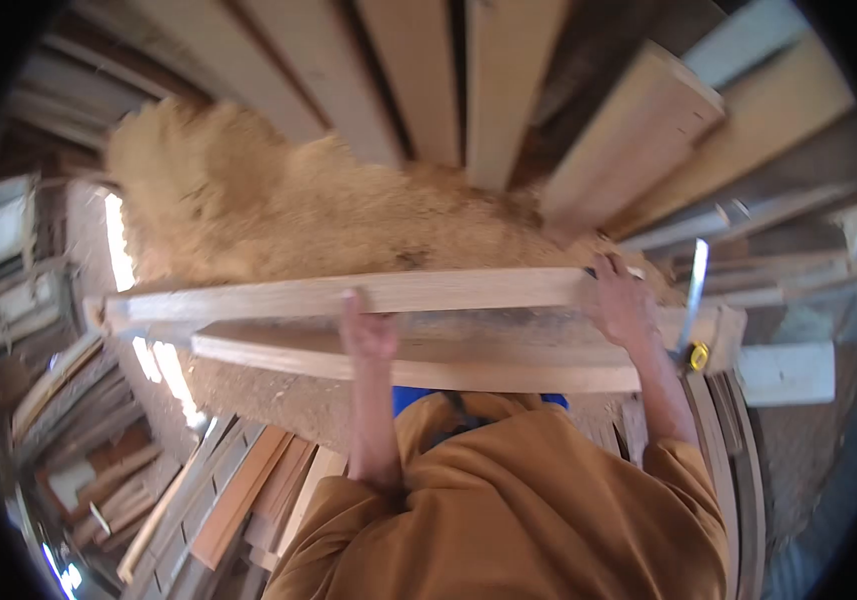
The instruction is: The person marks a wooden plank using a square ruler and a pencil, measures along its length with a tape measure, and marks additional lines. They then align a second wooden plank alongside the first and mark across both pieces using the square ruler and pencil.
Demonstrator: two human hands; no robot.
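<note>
A long pale wooden board (449, 290) lies crosswise in front of me, its right part blurred. My left hand (371, 332) is closed on the board's near edge, left of the middle, thumb up and fingers curled. Around its right end my right hand (621, 302) is closed, with a small dark spot by the fingertips that I cannot make out. Closer to my body, a second wooden board (469, 373) runs nearly parallel, passing below both forearms. Between the two boards a flat surface shows in part.
Sawdust (279, 210) is heaped beyond the boards. Several planks (419, 80) stand behind it, with a thick beam (639, 135) at right. A yellow tape measure (699, 356) sits right of my right forearm. More lumber (239, 495) lies at lower left.
</note>
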